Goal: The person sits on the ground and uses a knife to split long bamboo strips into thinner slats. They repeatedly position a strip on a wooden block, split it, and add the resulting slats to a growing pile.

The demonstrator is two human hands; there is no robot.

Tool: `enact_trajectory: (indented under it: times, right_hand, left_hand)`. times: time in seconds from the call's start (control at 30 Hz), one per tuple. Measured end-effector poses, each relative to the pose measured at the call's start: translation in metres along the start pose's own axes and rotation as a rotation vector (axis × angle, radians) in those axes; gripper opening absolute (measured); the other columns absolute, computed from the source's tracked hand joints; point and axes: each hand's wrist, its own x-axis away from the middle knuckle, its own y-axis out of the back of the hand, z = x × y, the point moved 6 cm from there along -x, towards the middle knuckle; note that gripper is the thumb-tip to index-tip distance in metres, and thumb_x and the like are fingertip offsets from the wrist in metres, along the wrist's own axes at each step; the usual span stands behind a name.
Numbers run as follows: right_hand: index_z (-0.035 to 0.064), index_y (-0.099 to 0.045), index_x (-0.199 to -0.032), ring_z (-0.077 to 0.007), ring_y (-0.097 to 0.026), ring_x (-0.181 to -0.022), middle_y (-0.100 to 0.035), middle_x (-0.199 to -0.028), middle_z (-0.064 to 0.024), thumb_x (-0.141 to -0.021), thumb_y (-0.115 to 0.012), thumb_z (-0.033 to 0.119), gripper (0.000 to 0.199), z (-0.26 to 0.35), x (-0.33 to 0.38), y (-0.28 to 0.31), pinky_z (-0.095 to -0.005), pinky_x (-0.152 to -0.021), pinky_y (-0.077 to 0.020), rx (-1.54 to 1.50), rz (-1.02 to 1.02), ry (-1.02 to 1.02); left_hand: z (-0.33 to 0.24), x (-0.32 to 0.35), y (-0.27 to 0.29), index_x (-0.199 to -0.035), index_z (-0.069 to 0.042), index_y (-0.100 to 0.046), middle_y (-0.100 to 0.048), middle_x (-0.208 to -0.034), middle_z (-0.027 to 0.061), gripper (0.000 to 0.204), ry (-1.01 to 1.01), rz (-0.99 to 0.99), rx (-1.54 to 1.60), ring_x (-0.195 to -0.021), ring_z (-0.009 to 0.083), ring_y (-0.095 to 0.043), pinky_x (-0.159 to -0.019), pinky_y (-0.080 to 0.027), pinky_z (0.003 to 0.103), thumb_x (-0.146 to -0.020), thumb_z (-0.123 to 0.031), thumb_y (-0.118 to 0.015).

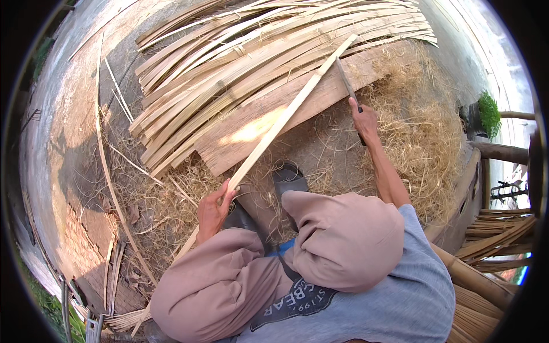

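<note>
My left hand (213, 207) grips a long pale bamboo strip (289, 113) near its lower part. The strip slants up to the right, its far end over a flat wooden board (251, 134). My right hand (365, 121) holds a dark-handled knife (348, 87), its blade pointing up toward the strip's far end. My knees in pinkish-brown trousers are bent below, with dark footwear (289, 180) on the ground between my hands.
A large pile of split bamboo slats (240, 63) lies beyond the board. Dry bamboo shavings (423, 131) cover the concrete ground around me. More bamboo poles and bundled strips (497, 240) sit at the right. A green plant (489, 113) stands far right.
</note>
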Motion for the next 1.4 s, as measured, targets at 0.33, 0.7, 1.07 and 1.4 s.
enact_trajectory:
  times: [0.33, 0.7, 1.07, 1.4]
  right_hand:
    - [0.0001, -0.062, -0.074, -0.034, -0.066, -0.059, -0.059, -0.056, -0.0181, -0.093, -0.061, 0.068, 0.071, 0.108, 0.16, -0.078, -0.0476, -0.06, -0.0522, -0.006, 0.475, 0.463]
    - [-0.0031, -0.062, -0.069, -0.0363, -0.066, -0.061, -0.061, -0.058, -0.0212, -0.093, -0.059, 0.069, 0.076, 0.084, 0.074, -0.048, -0.0485, -0.063, -0.0506, 0.018, 0.404, 0.222]
    - [0.0005, -0.064, -0.07, -0.0366, -0.062, -0.056, -0.058, -0.055, -0.0213, -0.096, -0.061, 0.064, 0.069, 0.106, 0.101, -0.052, -0.0474, -0.057, -0.0498, -0.03, 0.351, 0.44]
    - [0.0, -0.061, -0.063, -0.0218, -0.057, -0.049, -0.057, -0.053, -0.0117, -0.097, -0.052, 0.07, 0.078, 0.031, -0.027, -0.012, -0.0421, -0.049, -0.0462, -0.082, 0.205, -0.062]
  left_hand:
    - [0.02, -0.002, -0.002, -0.131, -0.013, -0.07, -0.076, -0.101, 0.0195, 0.038, 0.047, 0.184, 0.19, -0.093, 0.0152, -0.071, -0.081, -0.053, 0.033, -0.1, -0.034, -0.066]
    - [0.017, 0.002, 0.001, -0.129, -0.007, -0.07, -0.077, -0.111, 0.0145, 0.039, 0.107, 0.19, 0.207, -0.1, 0.0132, -0.068, -0.089, -0.052, 0.029, -0.1, -0.032, -0.067]
    - [0.029, -0.002, -0.001, -0.133, 0.002, -0.065, -0.076, -0.104, 0.01, 0.053, 0.093, 0.282, 0.261, -0.096, 0.0127, -0.062, -0.089, -0.05, 0.031, -0.103, -0.042, -0.061]
    - [0.058, 0.032, 0.034, -0.133, -0.009, -0.068, -0.072, -0.079, 0.006, 0.045, 0.181, 0.166, 0.078, -0.066, 0.0136, -0.059, -0.064, -0.048, 0.033, -0.095, -0.033, -0.073]
